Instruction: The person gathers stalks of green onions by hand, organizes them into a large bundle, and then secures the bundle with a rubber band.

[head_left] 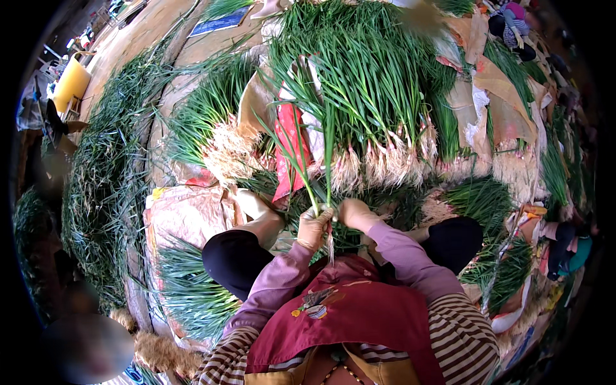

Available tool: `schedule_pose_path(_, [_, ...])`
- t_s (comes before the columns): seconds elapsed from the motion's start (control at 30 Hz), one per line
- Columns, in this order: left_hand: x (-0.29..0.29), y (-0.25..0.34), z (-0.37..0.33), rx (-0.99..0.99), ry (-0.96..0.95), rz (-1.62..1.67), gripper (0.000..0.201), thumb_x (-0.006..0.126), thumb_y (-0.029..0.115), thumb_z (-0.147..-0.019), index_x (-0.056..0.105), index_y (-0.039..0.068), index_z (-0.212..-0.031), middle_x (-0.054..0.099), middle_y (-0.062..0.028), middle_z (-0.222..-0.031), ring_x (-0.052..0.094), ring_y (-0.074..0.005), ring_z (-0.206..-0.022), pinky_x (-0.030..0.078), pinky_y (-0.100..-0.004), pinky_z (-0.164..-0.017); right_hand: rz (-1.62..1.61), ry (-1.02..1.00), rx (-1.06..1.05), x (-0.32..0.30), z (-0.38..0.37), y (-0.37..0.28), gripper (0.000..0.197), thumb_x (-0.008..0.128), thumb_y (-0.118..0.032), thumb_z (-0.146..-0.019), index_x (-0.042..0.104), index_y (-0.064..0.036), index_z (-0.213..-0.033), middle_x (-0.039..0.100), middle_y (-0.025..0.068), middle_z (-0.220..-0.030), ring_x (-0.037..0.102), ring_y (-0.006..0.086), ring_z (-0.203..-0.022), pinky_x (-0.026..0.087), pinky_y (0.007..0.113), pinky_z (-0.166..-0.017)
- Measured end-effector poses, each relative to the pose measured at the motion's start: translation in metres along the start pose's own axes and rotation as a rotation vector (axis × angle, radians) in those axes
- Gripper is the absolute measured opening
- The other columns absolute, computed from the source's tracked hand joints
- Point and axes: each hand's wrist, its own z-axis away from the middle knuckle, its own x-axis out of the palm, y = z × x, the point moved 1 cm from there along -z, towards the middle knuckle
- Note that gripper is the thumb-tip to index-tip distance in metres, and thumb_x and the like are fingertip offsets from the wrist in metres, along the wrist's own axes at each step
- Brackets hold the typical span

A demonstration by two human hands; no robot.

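Note:
My left hand (312,230), in a pale glove, is closed around a few green garlic stalks (328,154). Their long leaves point away from me, and the pale stringy roots (331,247) hang below the hand, over my lap. Right beside it, my right hand (355,213) has its fingers curled in at the base of the stalks; what is between them is hidden. Just beyond both hands lies a large heap of green garlic (378,96), roots toward me. A smaller bunch (221,122) rests to its left, with a red cloth (292,151) between them.
A pale crumpled sack (192,218) lies left of my leg, with more greens (192,285) below it. Loose leaf waste (112,167) is piled farther left. Another bundle (481,205) sits by my right knee. A yellow container (72,83) stands far left; other people sit at the right edge.

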Motion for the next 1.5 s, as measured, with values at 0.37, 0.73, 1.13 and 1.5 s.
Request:
schedule_pose_path(0.37, [-0.002, 0.014, -0.015, -0.314, -0.225, 0.188, 0.033, 0.047, 0.019, -0.09, 0.047, 0.0, -0.116, 0.043, 0.0024, -0.052, 0.033, -0.006, -0.041, 0.023, -0.0197, -0.038, 0.287, 0.335, 0.263, -0.128, -0.043, 0.051, 0.029, 0.052, -0.019, -0.086, 0.053, 0.0005, -0.108, 0.054, 0.0056, -0.062, 0.049, 0.0124, -0.048, 0.039, 0.029, -0.039])
schedule_pose_path(0.73, [0.013, 0.002, -0.023, -0.239, 0.049, 0.221, 0.009, 0.063, 0.009, -0.079, 0.06, 0.003, -0.086, 0.055, -0.0003, -0.061, 0.043, -0.0062, -0.044, 0.03, -0.0193, -0.039, -0.224, 0.148, -0.398, -0.023, 0.061, 0.0, 0.025, 0.055, -0.023, -0.082, 0.06, -0.0011, -0.094, 0.059, 0.0152, -0.068, 0.056, 0.0202, -0.056, 0.044, 0.031, -0.055])
schedule_pose_path(1.13, [0.022, 0.006, -0.015, -0.097, 0.047, 0.045, 0.008, 0.062, 0.008, -0.079, 0.059, 0.002, -0.075, 0.056, -0.0024, -0.057, 0.042, -0.0064, -0.039, 0.028, -0.0184, -0.037, -0.376, 0.612, -0.228, -0.032, 0.029, -0.017, 0.02, 0.06, -0.021, -0.078, 0.059, -0.0017, -0.073, 0.057, 0.0173, -0.062, 0.056, 0.0341, -0.057, 0.044, 0.039, -0.051])
schedule_pose_path(1.5, [0.006, 0.005, -0.007, -0.143, -0.045, 0.221, 0.011, 0.057, 0.008, -0.083, 0.058, 0.0, -0.092, 0.06, -0.0058, -0.066, 0.051, -0.0092, -0.044, 0.039, -0.0191, -0.04, -0.759, -0.085, -0.039, -0.05, 0.022, 0.029, 0.042, 0.053, -0.038, -0.085, 0.062, 0.0023, -0.078, 0.054, 0.0063, -0.053, 0.046, 0.0119, -0.042, 0.039, 0.025, -0.043])
